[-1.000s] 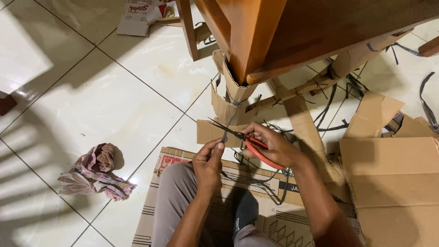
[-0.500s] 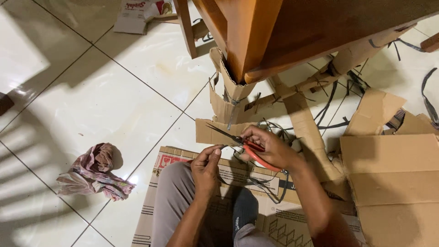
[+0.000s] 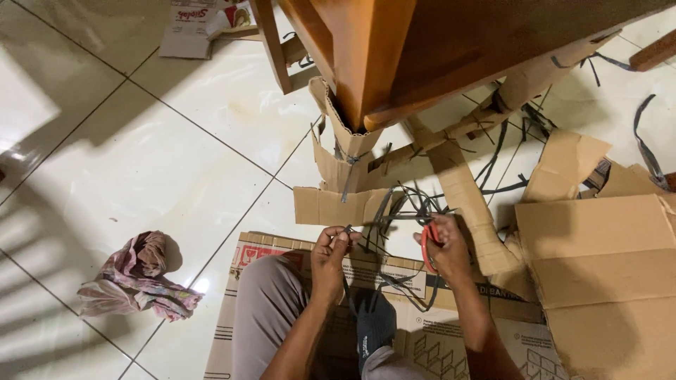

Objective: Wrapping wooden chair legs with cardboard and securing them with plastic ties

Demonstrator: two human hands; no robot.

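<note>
My left hand (image 3: 329,259) pinches the end of a thin dark plastic strap (image 3: 350,229) between thumb and fingers, low in the middle of the view. My right hand (image 3: 445,250) grips red-handled scissors (image 3: 427,243), pulled back to the right of the strap, their blades hidden behind the hand. Just beyond both hands lies a tangle of cut black straps (image 3: 401,207). Above it stands a wooden furniture leg (image 3: 366,56) with cardboard wrapping (image 3: 345,151) bound round its foot.
I sit on flattened cardboard (image 3: 394,331) laid on a white tiled floor (image 3: 141,155). More cardboard sheets (image 3: 598,253) lie at the right. A crumpled cloth (image 3: 134,278) is on the left. A printed box (image 3: 186,32) lies at the top left.
My right hand has drawn the scissors back to the right, away from the strap by the wrapping. My left hand stays pinched on the strap end. The view shifted slightly.
</note>
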